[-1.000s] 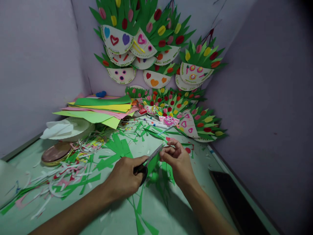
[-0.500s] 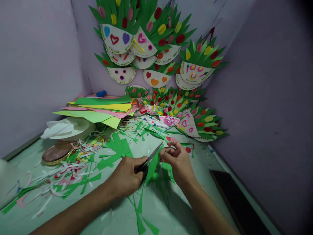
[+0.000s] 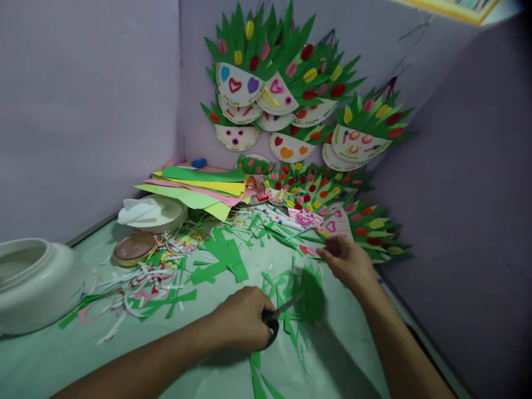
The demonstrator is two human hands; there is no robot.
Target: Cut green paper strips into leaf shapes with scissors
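The left hand (image 3: 247,318) is closed round black-handled scissors (image 3: 271,318), its fingers wrapped about the handles; the blades, slightly blurred, point right and a little to the far side, and look nearly together; the right hand (image 3: 351,266) is to the right and farther off, its thumb and fingers loosely bent, and I cannot tell whether they pinch anything; its thumb tip is near a small pink paper piece (image 3: 311,251); green scraps (image 3: 313,299) lie about the blade tips, partly in shadow; to the left and farther away are wider green strips (image 3: 224,257); left of these, white and pink trimmings (image 3: 152,282) lie tangled between a round brown lid (image 3: 135,247) and a white pot (image 3: 41,293); beyond the lid is a white bowl (image 3: 172,213) with crumpled white tissue (image 3: 139,211); on the far side of the table (image 3: 199,382), coloured sheets (image 3: 203,174) lie stacked at left and marker pens (image 3: 285,218) at the middle; leafy paper-plate baskets (image 3: 240,85) hang on the far wall.
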